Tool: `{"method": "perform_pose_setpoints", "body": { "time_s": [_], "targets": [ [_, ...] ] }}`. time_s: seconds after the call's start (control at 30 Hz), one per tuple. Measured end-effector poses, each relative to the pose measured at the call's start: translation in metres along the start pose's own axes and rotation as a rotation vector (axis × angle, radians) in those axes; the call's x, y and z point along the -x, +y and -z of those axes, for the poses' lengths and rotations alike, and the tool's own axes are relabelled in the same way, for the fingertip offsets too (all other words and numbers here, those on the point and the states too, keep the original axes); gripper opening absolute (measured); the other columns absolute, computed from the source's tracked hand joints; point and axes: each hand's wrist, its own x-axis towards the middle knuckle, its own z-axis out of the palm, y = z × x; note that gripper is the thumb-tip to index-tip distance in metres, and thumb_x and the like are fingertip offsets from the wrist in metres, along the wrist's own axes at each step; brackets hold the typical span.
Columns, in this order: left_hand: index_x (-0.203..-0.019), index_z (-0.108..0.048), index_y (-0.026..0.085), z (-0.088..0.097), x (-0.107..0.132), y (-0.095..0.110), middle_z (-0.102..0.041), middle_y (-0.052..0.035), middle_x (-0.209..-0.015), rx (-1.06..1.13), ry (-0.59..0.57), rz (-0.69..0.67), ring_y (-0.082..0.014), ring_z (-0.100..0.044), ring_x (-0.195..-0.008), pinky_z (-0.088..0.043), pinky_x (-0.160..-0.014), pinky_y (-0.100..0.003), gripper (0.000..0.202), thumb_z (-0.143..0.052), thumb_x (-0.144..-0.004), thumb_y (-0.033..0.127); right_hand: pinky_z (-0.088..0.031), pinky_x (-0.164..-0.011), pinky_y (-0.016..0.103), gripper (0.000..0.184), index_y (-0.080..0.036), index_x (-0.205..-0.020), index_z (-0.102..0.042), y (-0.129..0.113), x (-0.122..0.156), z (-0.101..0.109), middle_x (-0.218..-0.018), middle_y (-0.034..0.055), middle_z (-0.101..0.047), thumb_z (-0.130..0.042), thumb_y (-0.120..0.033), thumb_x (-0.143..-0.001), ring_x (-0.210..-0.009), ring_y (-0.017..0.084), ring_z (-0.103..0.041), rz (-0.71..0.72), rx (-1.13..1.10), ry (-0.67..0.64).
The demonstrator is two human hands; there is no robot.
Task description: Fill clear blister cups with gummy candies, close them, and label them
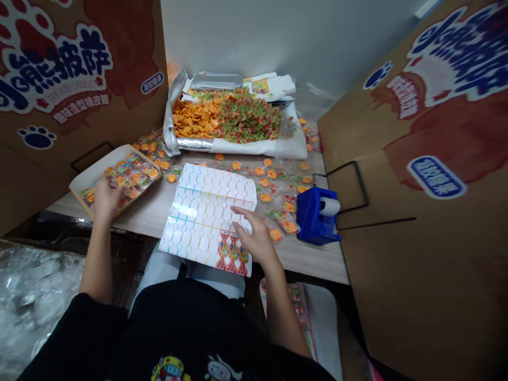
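**Inspection: filled packets out on the bench, bulk heap untouched at far end**

Your bench is a pale wood-grain tabletop (313, 259), flanked by brown printed cardboard display panels (416, 211). At its far end, a large heap of small orange and green sweets (226, 116) remains on a white sheet. Done so far, as seen: a cream rectangular tray (91, 180) at your left holds rows of clear round packets (135, 177), and more round orange packets (265, 198) lie loose on the tabletop. A white paper sheet with wavy coloured outlines (206, 211) lies flat before you, beside a blue tape dispenser (313, 217). Your left hand (107, 198) rests slightly curled on the tray's packets; whether it grips one, I cannot tell. Your right hand (254, 235) is open over the paper sheet, holding nothing.
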Motion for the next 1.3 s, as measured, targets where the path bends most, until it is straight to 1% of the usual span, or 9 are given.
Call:
{"method": "perform_pose_setpoints", "body": {
  "time_s": [0.13,0.23,0.33,0.37,0.47,0.57,0.87,1.03,1.3],
  "targets": [
    [-0.101,-0.064,0.009,-0.002,0.009,0.012,-0.066,-0.0110,-0.093,-0.134,0.023,-0.022,-0.0383,-0.058,-0.104,-0.042,-0.092,-0.061,0.036,-0.074,-0.072,0.028,-0.049,-0.096,0.048,0.034,-0.019,-0.116,-0.067,0.037,0.028,0.011,-0.118,0.0117,-0.070,-0.054,-0.025,-0.085,-0.111,0.027,-0.062,0.044,0.237,-0.175],
    [-0.119,-0.057,0.015,-0.021,0.045,0.034,-0.061,-0.0142,-0.118,-0.129,0.090,-0.368,-0.0379,-0.052,-0.117,-0.041,-0.096,-0.059,0.041,-0.060,-0.084,0.034,-0.042,-0.102,0.050,0.040,-0.018,-0.126,-0.062,0.043,0.040,0.007,-0.130,0.0134,-0.064,-0.053,-0.027,-0.089,-0.124,0.030,-0.054,0.084,0.420,-0.230],
    [-0.124,-0.057,0.022,-0.066,0.101,0.059,-0.060,-0.0082,-0.130,-0.069,-0.207,-0.868,-0.0239,-0.055,-0.121,-0.045,-0.101,-0.041,0.039,-0.054,-0.089,0.040,-0.035,-0.104,0.055,0.042,-0.019,-0.132,-0.058,0.037,0.042,-0.004,-0.138,0.0145,-0.057,-0.050,-0.028,-0.092,-0.131,0.032,-0.047,0.106,0.587,-0.242],
    [-0.131,-0.052,0.020,-0.083,0.120,0.065,-0.052,-0.0115,-0.141,-0.104,-0.343,-1.035,-0.0253,-0.048,-0.130,-0.042,-0.106,-0.042,0.047,-0.052,-0.090,0.041,-0.033,-0.105,0.056,0.041,-0.019,-0.132,-0.057,0.035,0.041,-0.009,-0.139,0.0152,-0.056,-0.049,-0.028,-0.093,-0.132,0.032,-0.045,0.113,0.629,-0.234],
    [-0.143,-0.041,0.013,-0.123,0.158,0.073,-0.040,-0.0153,-0.151,-0.255,-0.459,-1.198,-0.0311,-0.032,-0.143,-0.030,-0.114,-0.049,0.058,-0.047,-0.093,0.043,-0.028,-0.105,0.057,0.040,-0.018,-0.131,-0.057,0.029,0.036,-0.021,-0.143,0.0166,-0.051,-0.048,-0.027,-0.093,-0.136,0.033,-0.040,0.167,0.682,-0.212],
    [-0.144,-0.040,0.009,-0.137,0.166,0.072,-0.045,-0.0148,-0.148,-0.302,-0.438,-1.169,-0.0299,-0.037,-0.140,-0.033,-0.111,-0.046,0.055,-0.042,-0.096,0.038,-0.028,-0.106,0.054,0.033,-0.018,-0.125,-0.060,0.027,0.030,-0.032,-0.138,0.0134,-0.058,-0.046,-0.024,-0.095,-0.130,0.029,-0.046,0.218,0.639,-0.176],
    [-0.139,-0.047,0.013,-0.133,0.166,0.073,-0.055,-0.0127,-0.139,-0.305,-0.384,-1.100,-0.0252,-0.049,-0.130,-0.040,-0.101,-0.038,0.045,-0.042,-0.096,0.025,-0.037,-0.091,0.039,0.024,-0.020,-0.091,-0.068,0.024,0.035,-0.053,-0.101,0.0071,-0.074,-0.046,-0.013,-0.095,-0.098,0.021,-0.060,0.264,0.514,0.059],
    [-0.141,-0.044,0.014,-0.134,0.168,0.073,-0.056,-0.0127,-0.139,-0.306,-0.392,-1.087,-0.0244,-0.049,-0.129,-0.041,-0.100,-0.038,0.046,-0.041,-0.096,0.024,-0.038,-0.084,0.037,0.026,-0.014,-0.109,-0.065,0.022,0.027,-0.054,-0.088,0.0085,-0.068,-0.043,-0.012,-0.095,-0.087,0.022,-0.056,0.189,0.466,0.015],
    [-0.142,-0.042,0.011,-0.132,0.166,0.072,-0.050,-0.0137,-0.145,-0.238,-0.430,-1.065,-0.0246,-0.043,-0.136,-0.036,-0.107,-0.039,0.048,-0.038,-0.097,0.028,-0.034,-0.086,0.042,0.029,-0.019,-0.096,-0.070,0.012,0.028,-0.061,-0.092,0.0101,-0.064,-0.044,-0.009,-0.090,-0.089,0.025,-0.051,0.097,0.542,-0.030]
  ]
}}
